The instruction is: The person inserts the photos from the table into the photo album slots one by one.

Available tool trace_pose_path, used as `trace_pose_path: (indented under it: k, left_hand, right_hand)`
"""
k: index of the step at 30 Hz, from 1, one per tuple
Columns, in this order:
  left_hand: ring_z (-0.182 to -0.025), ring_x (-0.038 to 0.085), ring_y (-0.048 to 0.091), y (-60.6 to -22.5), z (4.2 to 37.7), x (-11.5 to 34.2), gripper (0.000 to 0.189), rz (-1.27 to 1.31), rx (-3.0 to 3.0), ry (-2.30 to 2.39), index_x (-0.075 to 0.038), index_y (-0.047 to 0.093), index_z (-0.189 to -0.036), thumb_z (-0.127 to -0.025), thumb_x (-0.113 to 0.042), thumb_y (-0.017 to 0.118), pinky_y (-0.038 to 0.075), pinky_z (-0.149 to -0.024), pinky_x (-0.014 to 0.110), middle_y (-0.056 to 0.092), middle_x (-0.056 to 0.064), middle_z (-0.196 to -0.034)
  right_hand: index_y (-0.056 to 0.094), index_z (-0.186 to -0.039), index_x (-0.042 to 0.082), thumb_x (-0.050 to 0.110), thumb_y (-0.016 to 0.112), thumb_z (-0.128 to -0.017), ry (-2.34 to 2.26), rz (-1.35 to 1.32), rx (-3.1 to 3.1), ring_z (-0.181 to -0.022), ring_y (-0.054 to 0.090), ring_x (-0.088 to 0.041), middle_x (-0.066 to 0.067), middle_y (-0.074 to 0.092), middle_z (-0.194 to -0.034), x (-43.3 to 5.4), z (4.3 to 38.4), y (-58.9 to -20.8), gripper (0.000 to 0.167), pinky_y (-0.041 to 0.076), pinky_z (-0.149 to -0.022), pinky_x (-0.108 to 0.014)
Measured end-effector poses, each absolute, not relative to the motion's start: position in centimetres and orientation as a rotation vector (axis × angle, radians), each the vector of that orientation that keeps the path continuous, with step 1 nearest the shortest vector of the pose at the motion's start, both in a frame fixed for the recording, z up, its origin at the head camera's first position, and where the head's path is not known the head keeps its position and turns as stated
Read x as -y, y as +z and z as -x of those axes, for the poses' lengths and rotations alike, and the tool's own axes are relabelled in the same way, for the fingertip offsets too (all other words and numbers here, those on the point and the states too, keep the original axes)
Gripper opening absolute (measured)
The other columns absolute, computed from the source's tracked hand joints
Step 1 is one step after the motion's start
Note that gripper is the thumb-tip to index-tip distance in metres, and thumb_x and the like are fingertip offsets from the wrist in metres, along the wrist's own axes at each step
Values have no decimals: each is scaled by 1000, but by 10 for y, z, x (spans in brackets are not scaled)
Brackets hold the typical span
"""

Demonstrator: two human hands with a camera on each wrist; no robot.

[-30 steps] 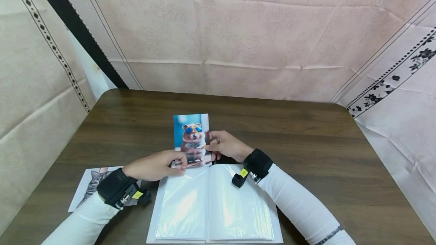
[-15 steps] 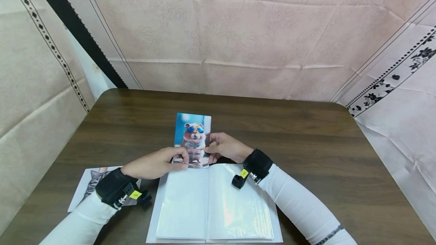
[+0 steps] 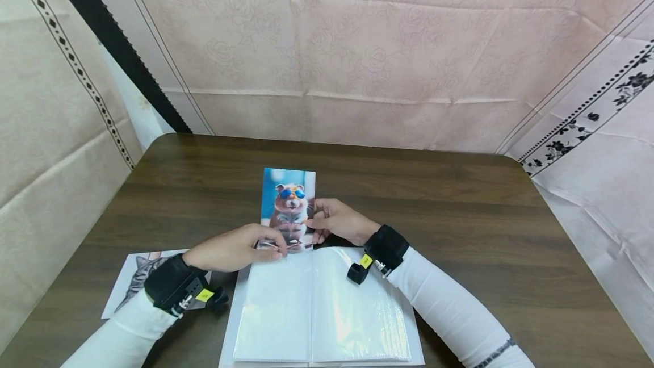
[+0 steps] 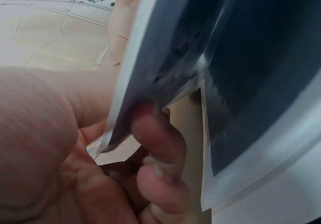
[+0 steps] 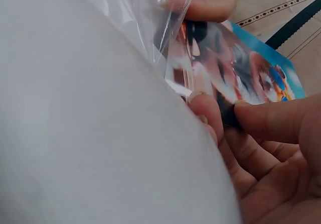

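Pale cloth (image 3: 357,50) is hanging behind a tabletop (image 3: 434,197). In the head view, the left hand (image 3: 240,247) and right hand (image 3: 341,221) are pinching an animal picture (image 3: 289,203) just beyond an open album (image 3: 276,311). In the left wrist view, fingers (image 4: 159,139) are curling behind a sheet (image 4: 168,43). In the right wrist view, clear film (image 5: 131,20) is meeting the picture's lower end.

On the wood-grain table (image 3: 434,197) lie an open photo album (image 3: 276,311), lower centre, and a tabby-cat print (image 3: 131,280), lower left
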State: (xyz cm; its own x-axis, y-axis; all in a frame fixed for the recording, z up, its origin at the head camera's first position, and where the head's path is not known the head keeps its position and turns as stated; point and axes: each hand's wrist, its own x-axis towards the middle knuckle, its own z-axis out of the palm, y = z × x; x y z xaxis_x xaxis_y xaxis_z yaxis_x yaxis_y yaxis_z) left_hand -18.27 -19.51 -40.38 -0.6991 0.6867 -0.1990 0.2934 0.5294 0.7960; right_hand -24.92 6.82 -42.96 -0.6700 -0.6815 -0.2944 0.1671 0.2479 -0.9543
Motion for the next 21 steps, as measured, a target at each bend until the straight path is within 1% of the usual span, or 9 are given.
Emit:
trace_pose_path:
  k: [5,9,10,13,16,17,21]
  left_hand:
    - [-111,20,58,-404,183,195,19,-792,-2264,1050,-22,72,-117,-103,-23,59,49,-95,34,68,0,-121]
    - [-114,19,57,-404,183,195,21,-807,-2245,1059,-20,72,-120,-104,-21,58,48,-96,30,68,1,-125]
    - [-114,19,57,-404,184,195,22,-808,-2242,1060,-20,72,-120,-104,-21,58,48,-96,30,68,1,-125]
    - [-114,20,57,-404,183,195,21,-803,-2252,1067,-20,72,-120,-104,-21,59,48,-95,31,67,1,-125]
    - [-112,21,57,-404,184,195,18,-799,-2286,1076,-20,72,-116,-103,-22,60,49,-93,34,68,3,-122]
    - [-111,21,58,-404,184,195,17,-801,-2298,1080,-19,73,-115,-102,-21,61,49,-92,34,68,3,-121]
    - [-108,21,58,-404,185,196,14,-798,-2324,1084,-19,72,-111,-102,-21,62,49,-89,35,69,3,-118]
  right_hand:
    - [52,-130,-1,6,57,-103,-1506,451,-1842,-64,63,-12,-1,67,-74,-68,250,-431,28,55,-68,-23]
    - [55,-119,0,7,58,-102,-1501,463,-1878,-65,62,-13,-1,66,-74,-67,251,-431,19,54,-67,-22]
    - [55,-119,0,7,58,-102,-1499,463,-1880,-65,62,-13,-1,66,-74,-66,251,-431,18,54,-67,-22]
    - [54,-126,0,7,59,-102,-1497,456,-1868,-65,63,-13,-1,67,-75,-67,250,-430,25,55,-67,-23]
    - [52,-132,0,7,58,-102,-1500,452,-1851,-65,64,-13,-1,68,-76,-68,250,-429,31,55,-67,-23]
    - [52,-130,0,8,58,-102,-1501,457,-1856,-65,64,-13,-1,68,-76,-68,249,-429,29,55,-68,-23]
    - [54,-113,1,9,58,-103,-1514,477,-1874,-66,63,-14,-1,67,-74,-67,249,-426,14,55,-68,-23]
